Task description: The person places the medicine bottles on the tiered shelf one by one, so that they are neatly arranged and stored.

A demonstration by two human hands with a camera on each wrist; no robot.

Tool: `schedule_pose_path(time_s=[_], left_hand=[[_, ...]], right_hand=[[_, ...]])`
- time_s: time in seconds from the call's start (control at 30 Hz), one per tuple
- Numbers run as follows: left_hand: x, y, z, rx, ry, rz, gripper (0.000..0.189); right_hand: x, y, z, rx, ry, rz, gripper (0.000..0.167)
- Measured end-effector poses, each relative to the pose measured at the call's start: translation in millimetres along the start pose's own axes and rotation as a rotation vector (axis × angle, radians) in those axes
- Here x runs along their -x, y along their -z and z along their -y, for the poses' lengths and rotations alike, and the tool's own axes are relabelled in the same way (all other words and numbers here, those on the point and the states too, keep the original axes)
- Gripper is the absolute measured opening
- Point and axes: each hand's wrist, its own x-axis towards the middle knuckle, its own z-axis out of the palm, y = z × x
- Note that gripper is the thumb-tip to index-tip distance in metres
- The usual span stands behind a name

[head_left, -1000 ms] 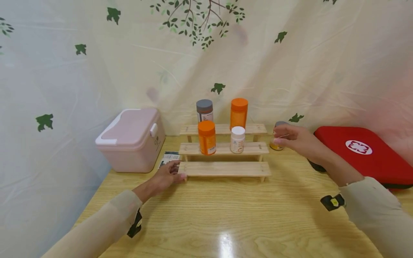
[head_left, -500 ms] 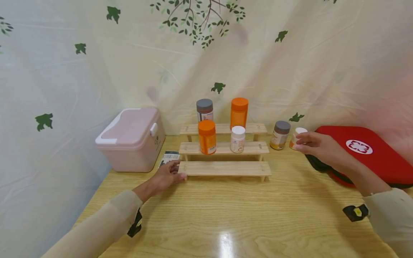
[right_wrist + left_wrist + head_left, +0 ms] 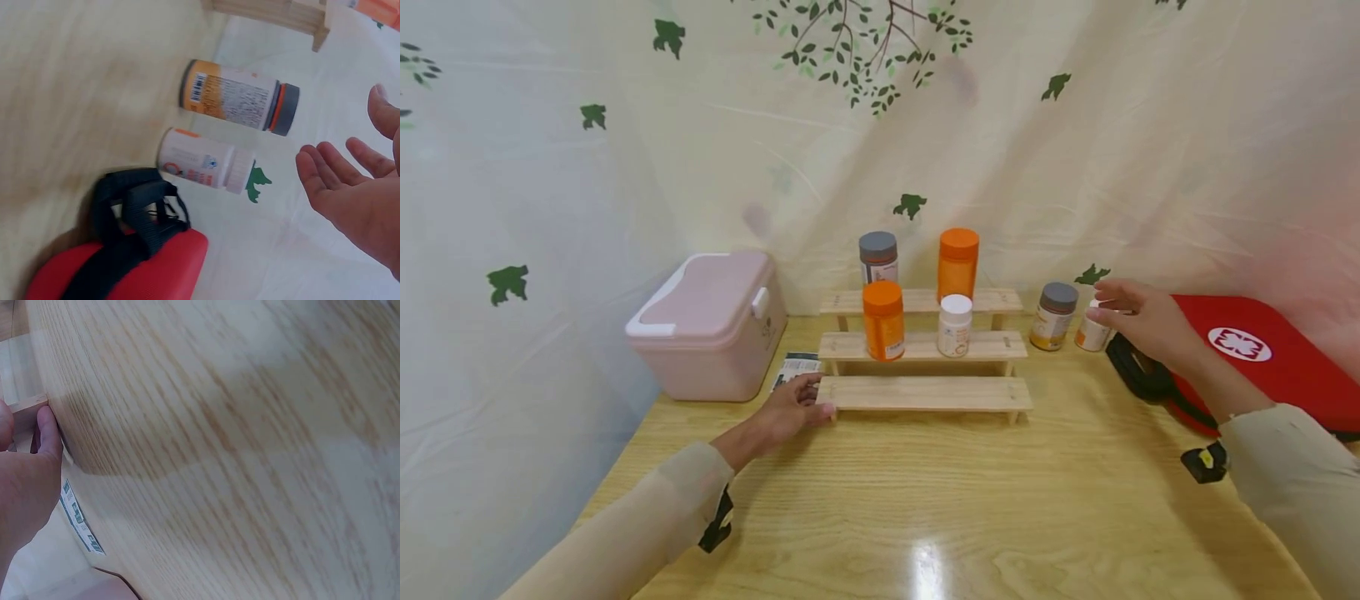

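Observation:
At the near left end of the three-tier wooden stand (image 3: 925, 393), my left hand (image 3: 786, 410) grips the edge of the lowest shelf. In the left wrist view, thumb and finger of the left hand (image 3: 28, 469) pinch the wood. My right hand (image 3: 1150, 323) is held above the table with loosely bent fingers and nothing in them. It partly covers a small white-capped bottle (image 3: 1092, 335) in the head view. The right wrist view shows that bottle (image 3: 199, 161) upright on the table, apart from the fingers. Beside it stands a grey-capped supplement bottle (image 3: 1054, 317).
On the stand are an orange bottle (image 3: 883, 321) and white bottle (image 3: 955, 327) midway, with a grey-capped bottle (image 3: 878, 257) and orange bottle (image 3: 958, 262) above. A pink box (image 3: 707, 325) and printed packet (image 3: 797, 365) lie left; a red first-aid case (image 3: 1262, 358) lies right.
My right hand has moved right from the grey-capped bottle to the white-capped one, then lifted slightly. Both bottles now show. The left hand stays on the stand.

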Motion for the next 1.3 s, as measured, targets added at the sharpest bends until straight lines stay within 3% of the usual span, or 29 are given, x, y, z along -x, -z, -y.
schedule_pose_path(time_s=[0.27, 0.47, 0.67, 0.87, 1.07, 1.3], left_hand=[[0.0, -1.4, -0.5, -0.049, -0.012, -0.009, 0.063], [-0.5, -0.4, 1.3, -0.004, -0.032, 0.007, 0.062], [0.8, 0.2, 0.4, -0.021, -0.026, -0.003, 0.062], [1.0, -0.2, -0.5, -0.018, -0.015, -0.002, 0.062], [0.7, 0.2, -2.0, -0.073, -0.021, -0.011, 0.062], [2.6, 0.5, -2.7, -0.068, -0.014, -0.005, 0.062]], right_hand=[[-30.1, 4, 6, 0.01, 0.007, 0.016, 0.07], [-53.7, 0, 10, 0.064, -0.011, 0.084, 0.074], [-71.9, -4, 6, 0.085, -0.003, 0.163, 0.07], [-79.4, -9, -5, 0.134, -0.021, 0.244, 0.076], [-82.0, -13, -10, 0.178, -0.004, 0.241, 0.066], [-79.7, -15, -7, 0.163, 0.047, 0.249, 0.057]])
